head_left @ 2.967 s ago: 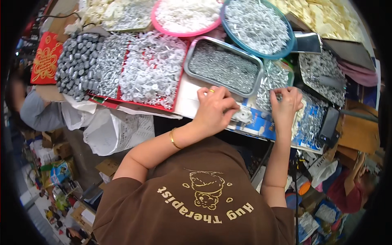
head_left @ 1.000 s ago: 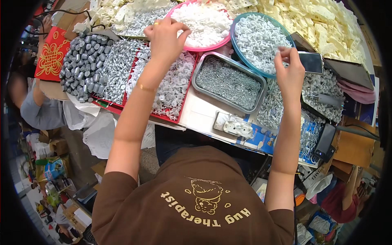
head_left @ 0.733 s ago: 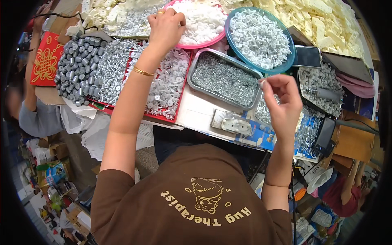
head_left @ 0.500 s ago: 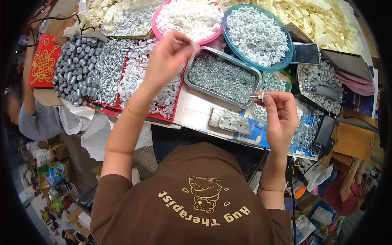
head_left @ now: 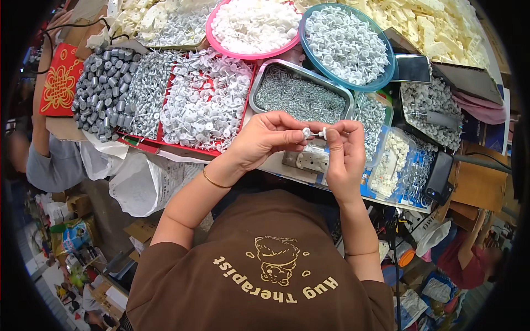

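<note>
My left hand [head_left: 264,139] pinches a small white round plastic cap [head_left: 306,132] between thumb and fingertips. Facing it, my right hand [head_left: 346,157] is closed on a thin metal pin with a white collar [head_left: 323,133]. The two pieces meet or nearly meet end to end; the fingertips partly hide them. Both hands are over the near edge of a metal tray [head_left: 255,110] full of tiny metal parts. Just below them on the table lies a pale block with holes [head_left: 312,161], partly covered by my right hand.
A red divided tray [head_left: 160,132] holds white-capped pins and metal pins, beside a heap of grey cylinders [head_left: 105,88]. Behind stand a pink basin [head_left: 210,36] and a teal basin [head_left: 393,69] of white parts. A phone [head_left: 413,69] and a black device [head_left: 440,179] lie right.
My left hand has come down and right from over the red tray, and now holds a white cap. My right hand has shifted left, so the two hands meet.
</note>
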A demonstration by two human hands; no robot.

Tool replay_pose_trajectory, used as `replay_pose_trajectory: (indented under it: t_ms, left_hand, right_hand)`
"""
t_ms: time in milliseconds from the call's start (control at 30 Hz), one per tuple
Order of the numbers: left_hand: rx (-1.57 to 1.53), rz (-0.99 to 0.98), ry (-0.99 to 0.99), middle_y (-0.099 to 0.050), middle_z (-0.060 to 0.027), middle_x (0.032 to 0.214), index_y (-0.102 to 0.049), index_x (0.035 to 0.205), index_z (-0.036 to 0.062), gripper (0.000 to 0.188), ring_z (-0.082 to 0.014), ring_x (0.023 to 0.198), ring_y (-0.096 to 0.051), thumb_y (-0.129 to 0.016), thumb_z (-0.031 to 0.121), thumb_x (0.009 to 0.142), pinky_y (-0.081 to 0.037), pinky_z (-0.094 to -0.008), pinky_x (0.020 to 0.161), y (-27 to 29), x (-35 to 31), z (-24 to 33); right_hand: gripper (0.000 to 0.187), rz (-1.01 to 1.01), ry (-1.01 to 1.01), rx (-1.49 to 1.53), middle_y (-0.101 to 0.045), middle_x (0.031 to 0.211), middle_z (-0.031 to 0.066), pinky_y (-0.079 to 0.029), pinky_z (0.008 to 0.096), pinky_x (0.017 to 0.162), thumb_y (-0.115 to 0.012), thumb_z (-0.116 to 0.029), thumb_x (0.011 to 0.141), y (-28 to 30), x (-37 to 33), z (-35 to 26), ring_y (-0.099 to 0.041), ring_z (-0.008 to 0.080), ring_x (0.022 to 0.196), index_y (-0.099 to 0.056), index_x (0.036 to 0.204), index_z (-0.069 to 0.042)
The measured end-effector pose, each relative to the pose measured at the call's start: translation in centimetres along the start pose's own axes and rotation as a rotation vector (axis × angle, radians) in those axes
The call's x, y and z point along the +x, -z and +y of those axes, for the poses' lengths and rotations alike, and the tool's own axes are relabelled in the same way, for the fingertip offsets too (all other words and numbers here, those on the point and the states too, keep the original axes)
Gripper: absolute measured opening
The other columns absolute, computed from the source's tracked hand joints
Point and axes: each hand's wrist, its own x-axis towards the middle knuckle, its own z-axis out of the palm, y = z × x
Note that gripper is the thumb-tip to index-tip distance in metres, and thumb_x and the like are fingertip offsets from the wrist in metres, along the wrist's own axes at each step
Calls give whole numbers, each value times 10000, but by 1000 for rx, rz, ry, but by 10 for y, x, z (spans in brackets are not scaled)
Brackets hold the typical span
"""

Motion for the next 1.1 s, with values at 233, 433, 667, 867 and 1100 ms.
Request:
replay_pose_trajectory:
  t_ms: [233,433,667,867,1100]
  left_hand:
    - [-135,20,-49,-720,-112,1026,-679,1070,6,155,-175,885,-724,-713,49,925,-623,-306,837,8,-1,-14]
    - [416,182,-360,-746,-116,989,-721,999,-20,101,-173,867,-721,-713,6,901,-581,-286,848,-1,-8,-8]
    - [1188,108,-714,-741,-82,821,-737,863,49,110,-230,708,-708,-799,116,802,-549,-325,647,-6,-5,-45]
    - [1214,105,-597,-759,-82,865,-739,874,27,109,-201,740,-722,-799,67,792,-557,-311,677,-10,-6,-43]
    - [1411,43,-731,-732,-68,840,-707,836,48,117,-227,743,-705,-798,101,785,-551,-315,668,-11,-3,-42]
  right_hand:
    - [101,37,79,57,-692,1086,227,-494,316,934,-497,-87,1057,-13,-4,13,-662,213,1011,-447,1082,-4]
    - [67,-37,2,-497,-713,963,87,-518,291,746,-688,-74,924,13,45,13,-664,161,779,-696,955,-15]
    - [91,-155,258,-925,-627,867,106,-492,442,796,-730,-83,825,13,72,61,-607,330,897,-726,911,-53]
    - [83,-133,256,-900,-618,850,103,-489,427,808,-741,-79,795,13,73,62,-603,325,877,-685,843,-42]
    - [92,-142,296,-901,-643,849,98,-492,425,784,-732,-73,803,9,73,56,-613,315,857,-655,841,-41]
